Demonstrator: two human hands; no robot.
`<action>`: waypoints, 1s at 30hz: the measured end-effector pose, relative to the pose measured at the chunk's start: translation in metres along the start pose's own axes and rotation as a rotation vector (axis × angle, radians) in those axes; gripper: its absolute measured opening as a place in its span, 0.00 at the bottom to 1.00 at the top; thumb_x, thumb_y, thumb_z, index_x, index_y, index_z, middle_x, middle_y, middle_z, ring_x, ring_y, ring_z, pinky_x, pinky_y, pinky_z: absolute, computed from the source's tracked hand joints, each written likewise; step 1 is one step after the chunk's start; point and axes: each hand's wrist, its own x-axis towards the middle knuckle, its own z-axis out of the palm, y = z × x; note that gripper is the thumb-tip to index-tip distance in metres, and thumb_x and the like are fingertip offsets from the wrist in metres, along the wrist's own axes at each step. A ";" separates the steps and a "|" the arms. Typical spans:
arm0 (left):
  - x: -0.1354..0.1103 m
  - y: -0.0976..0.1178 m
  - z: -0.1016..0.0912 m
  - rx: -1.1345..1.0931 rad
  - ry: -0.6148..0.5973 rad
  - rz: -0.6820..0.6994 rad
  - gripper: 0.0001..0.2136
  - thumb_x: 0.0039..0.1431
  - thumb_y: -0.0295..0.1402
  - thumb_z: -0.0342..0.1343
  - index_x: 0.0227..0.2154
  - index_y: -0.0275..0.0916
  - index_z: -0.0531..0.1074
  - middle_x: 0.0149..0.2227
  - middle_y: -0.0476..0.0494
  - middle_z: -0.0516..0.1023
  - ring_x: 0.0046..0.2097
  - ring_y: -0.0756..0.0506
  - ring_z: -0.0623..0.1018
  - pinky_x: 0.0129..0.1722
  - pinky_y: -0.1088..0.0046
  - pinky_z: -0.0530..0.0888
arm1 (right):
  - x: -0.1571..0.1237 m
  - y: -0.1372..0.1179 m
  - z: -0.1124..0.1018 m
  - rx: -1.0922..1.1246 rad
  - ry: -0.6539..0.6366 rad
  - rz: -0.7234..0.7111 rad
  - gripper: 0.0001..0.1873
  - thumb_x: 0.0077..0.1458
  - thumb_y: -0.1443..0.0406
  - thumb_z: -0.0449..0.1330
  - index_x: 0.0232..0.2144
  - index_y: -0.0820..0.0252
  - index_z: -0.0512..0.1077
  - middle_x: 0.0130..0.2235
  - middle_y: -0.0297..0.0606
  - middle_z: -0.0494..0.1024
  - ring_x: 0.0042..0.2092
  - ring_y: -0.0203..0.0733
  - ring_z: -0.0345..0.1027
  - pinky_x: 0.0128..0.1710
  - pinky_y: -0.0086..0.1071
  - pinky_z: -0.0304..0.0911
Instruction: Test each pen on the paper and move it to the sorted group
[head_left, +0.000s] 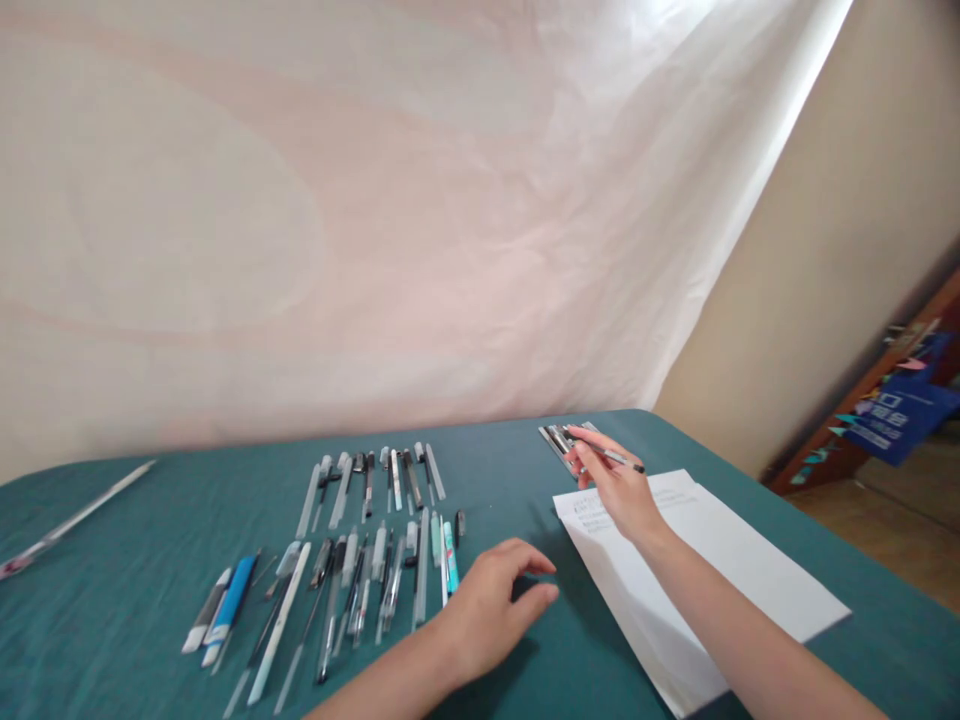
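My right hand (611, 485) grips a slim dark pen (624, 459) between thumb and fingers, above the far left corner of the white paper (750, 550). Just beyond the fingertips lies a small group of pens (553, 440), partly hidden by the hand. My left hand (499, 595) hovers or rests over the green cloth with thumb and fingers apart and nothing in them. To its left is a row of pens, caps and barrels (360, 585), the closest being a turquoise and white pen (450, 556).
A second row of pen parts (367, 485) lies farther back. A blue and white item (229, 610) sits at the left front. One long thin wrapped stick (75, 520) lies at the far left. A pale curtain (420, 220) hangs behind the green table (172, 520).
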 end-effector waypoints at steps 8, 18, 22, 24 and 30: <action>-0.011 0.000 0.009 0.568 -0.199 0.205 0.10 0.56 0.33 0.49 0.41 0.40 0.67 0.47 0.44 0.68 0.47 0.45 0.69 0.50 0.70 0.64 | 0.010 0.056 -0.088 -0.450 -0.356 -0.034 0.16 0.51 0.58 0.54 0.40 0.60 0.70 0.40 0.43 0.75 0.42 0.47 0.67 0.42 0.38 0.60; -0.011 0.000 0.009 0.664 -0.219 0.248 0.11 0.57 0.34 0.49 0.43 0.40 0.65 0.49 0.42 0.68 0.49 0.44 0.68 0.51 0.67 0.63 | 0.016 0.068 -0.085 -0.548 -0.418 -0.052 0.14 0.49 0.62 0.54 0.38 0.60 0.72 0.29 0.37 0.74 0.32 0.42 0.66 0.33 0.34 0.59; -0.012 0.005 0.008 0.636 -0.180 0.280 0.18 0.57 0.35 0.49 0.51 0.41 0.60 0.54 0.41 0.63 0.54 0.43 0.64 0.54 0.65 0.60 | 0.010 0.060 -0.072 -0.487 -0.435 -0.091 0.13 0.49 0.62 0.54 0.37 0.60 0.71 0.27 0.35 0.72 0.28 0.39 0.64 0.30 0.32 0.58; -0.013 0.007 0.006 0.620 -0.173 0.319 0.20 0.57 0.35 0.48 0.53 0.42 0.57 0.57 0.41 0.60 0.56 0.42 0.61 0.56 0.64 0.57 | 0.005 0.055 -0.063 -0.470 -0.446 -0.109 0.13 0.49 0.61 0.55 0.37 0.60 0.72 0.27 0.35 0.72 0.28 0.39 0.64 0.31 0.32 0.58; -0.013 0.009 0.003 0.617 -0.256 0.376 0.19 0.59 0.40 0.43 0.53 0.41 0.59 0.57 0.42 0.61 0.58 0.42 0.58 0.58 0.62 0.53 | -0.001 0.046 -0.049 -0.351 -0.333 -0.013 0.20 0.51 0.56 0.54 0.44 0.59 0.70 0.34 0.39 0.75 0.34 0.42 0.67 0.33 0.34 0.62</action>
